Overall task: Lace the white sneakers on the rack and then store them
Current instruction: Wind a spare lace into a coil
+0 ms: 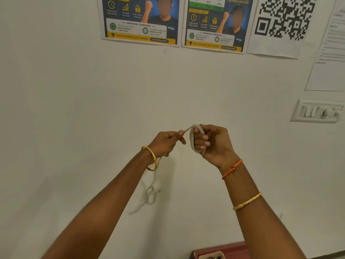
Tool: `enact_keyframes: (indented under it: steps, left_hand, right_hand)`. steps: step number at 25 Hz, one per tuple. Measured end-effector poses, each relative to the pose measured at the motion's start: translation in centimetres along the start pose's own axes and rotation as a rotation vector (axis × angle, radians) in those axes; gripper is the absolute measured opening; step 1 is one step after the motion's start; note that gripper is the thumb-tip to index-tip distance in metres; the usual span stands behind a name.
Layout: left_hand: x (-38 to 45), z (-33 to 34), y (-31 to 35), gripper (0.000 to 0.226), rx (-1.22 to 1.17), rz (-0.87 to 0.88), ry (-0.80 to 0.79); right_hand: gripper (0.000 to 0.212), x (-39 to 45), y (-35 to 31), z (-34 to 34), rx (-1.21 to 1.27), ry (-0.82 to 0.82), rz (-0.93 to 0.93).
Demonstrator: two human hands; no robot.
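both hands grip white lace [194, 141]: left hand [165, 143] pinches end, right hand [211, 143] holds coil.

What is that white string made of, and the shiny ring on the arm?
The white shoelace looks like soft woven cloth, probably cotton or polyester: it is flat, matte and coils limply round the right hand. The bangle on the left wrist looks like polished gold-coloured metal, since it gleams; real gold cannot be told.
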State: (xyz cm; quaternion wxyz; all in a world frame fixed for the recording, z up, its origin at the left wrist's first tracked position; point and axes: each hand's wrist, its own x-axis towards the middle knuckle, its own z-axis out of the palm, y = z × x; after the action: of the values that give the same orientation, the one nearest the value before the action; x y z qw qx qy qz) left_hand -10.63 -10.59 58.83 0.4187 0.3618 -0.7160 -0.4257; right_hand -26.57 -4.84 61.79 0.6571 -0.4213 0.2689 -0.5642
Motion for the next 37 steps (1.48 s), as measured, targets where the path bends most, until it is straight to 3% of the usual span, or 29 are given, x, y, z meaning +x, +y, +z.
enact_keyframes:
  steps: [3, 5, 9, 13, 16, 20, 23, 27, 31, 35, 37]
  left_hand:
    - [-0.6, 0.9, -0.6, 0.047, 0.013, -0.045, -0.069]
    - [-0.9, 1.3, -0.7, 0.047, 0.086, -0.039, -0.105]
    - [-1.6, 1.8, 0.1, 0.044, 0.246, 0.017, -0.131]
    - [-1.6, 1.6, 0.9, 0.039, 0.419, 0.102, -0.126]
    - [-1.4, 1.1, 1.7, 0.035, 0.468, 0.148, -0.094]
    - [-0.5, 0.4, 1.8, 0.031, 0.446, 0.184, 0.006]
    - [-0.1, -0.2, 0.7, 0.025, 0.332, 0.165, 0.068]
    - [-0.3, -0.5, -1.4, 0.025, 0.191, 0.120, 0.049]
    - [-0.7, 0.0, -6.4, 0.029, 0.211, 0.003, -0.030]
    - [-2.1, 0.8, -13.5, 0.024, 0.389, -0.253, -0.171]
    - [-3.3, 0.5, -15.9, 0.055, 0.610, -0.461, -0.330]
  right_hand:
    - [0.029, 0.4, 0.0, 0.6, 0.293, 0.002, -0.114]
    - [0.024, 1.5, 0.0, 0.6, 0.422, 0.101, -0.230]
    - [0.023, 3.5, -0.1, -0.1, 0.395, 0.340, -0.402]
    - [0.021, 4.0, 1.7, -1.0, 0.175, 0.492, -0.454]
    - [0.017, 3.5, 2.9, -2.1, -0.168, 0.531, -0.444]
    - [0.029, 1.6, 3.4, -1.9, -0.803, 0.343, -0.300]
    - [0.043, 0.5, 2.7, -1.2, -0.977, 0.267, -0.157]
    - [0.043, 0.1, 1.9, -1.2, -0.579, 0.157, -0.031]
    - [0.039, 0.4, 0.8, -0.3, -0.088, 0.104, -0.070]
    - [0.040, 1.0, -0.3, 1.1, 0.057, 0.043, -0.144]
    - [0.040, 1.2, -0.3, 1.5, 0.088, 0.020, -0.155]
